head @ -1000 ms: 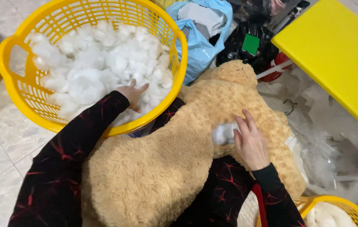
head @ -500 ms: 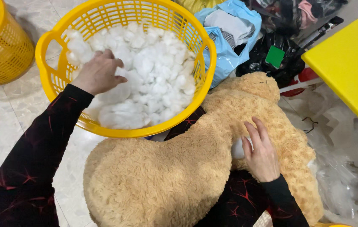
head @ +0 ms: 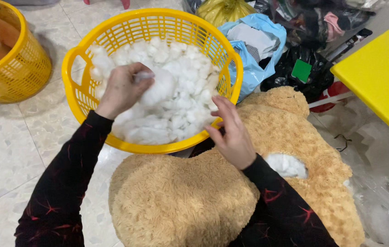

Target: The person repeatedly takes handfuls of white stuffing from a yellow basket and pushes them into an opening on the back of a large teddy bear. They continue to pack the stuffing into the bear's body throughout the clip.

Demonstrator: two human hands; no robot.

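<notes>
A big tan plush bear [head: 190, 201] lies across my lap with a slit [head: 288, 165] in its side showing white stuffing. A yellow plastic basket [head: 73, 77] full of white stuffing [head: 180, 100] stands on the floor in front of it. My left hand [head: 122, 89] is inside the basket, closed on a clump of the stuffing. My right hand [head: 232, 130] hovers at the basket's near rim with fingers spread and nothing in it, just above the bear.
A second yellow basket [head: 23, 68] stands at the far left. A yellow low table [head: 382, 75] is at the right. Blue, black and clear plastic bags [head: 258, 45] with clothes lie behind the bear. Pale tiled floor [head: 11, 146] lies beneath.
My right hand left the bear's slit and moved up to the basket rim. My left hand went deeper into the basket and closed on a clump of stuffing.
</notes>
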